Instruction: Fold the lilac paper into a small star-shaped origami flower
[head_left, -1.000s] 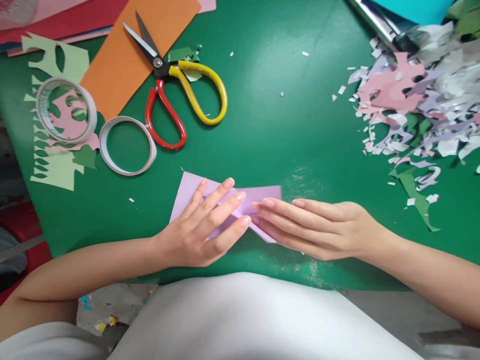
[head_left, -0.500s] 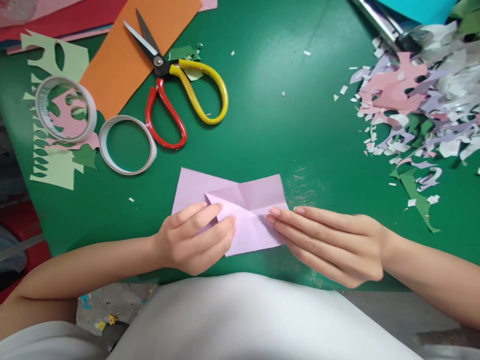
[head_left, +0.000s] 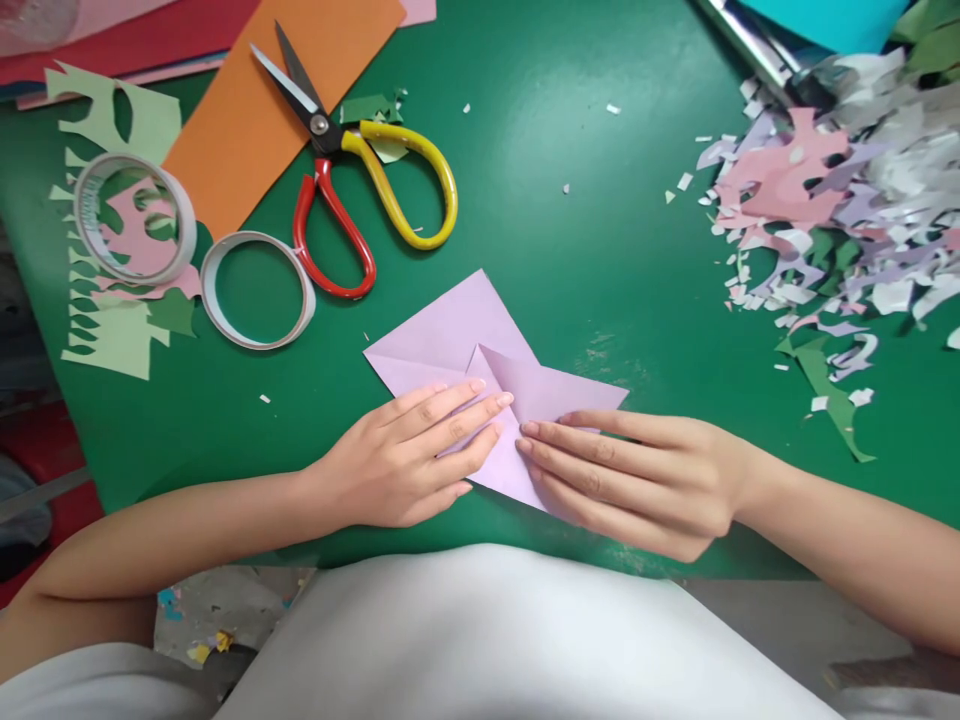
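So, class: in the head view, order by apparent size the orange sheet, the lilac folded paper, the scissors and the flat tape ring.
1. orange sheet, partly cut off by the frame
2. lilac folded paper and scissors: too alike to rank
3. flat tape ring

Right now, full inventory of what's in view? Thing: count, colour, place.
folded paper: 1, lilac, near centre, under both hands
scissors: 1, red and yellow handles, blades open, upper left, tips over the orange sheet
orange sheet: 1, orange, top left
tape rolls: 2, whitish, left
cut-out paper: several, pale green and pink, far left
scrap pile: 1, pink, lilac, white, green, right
table: 1, green
left hand: flat on paper
right hand: flat on paper
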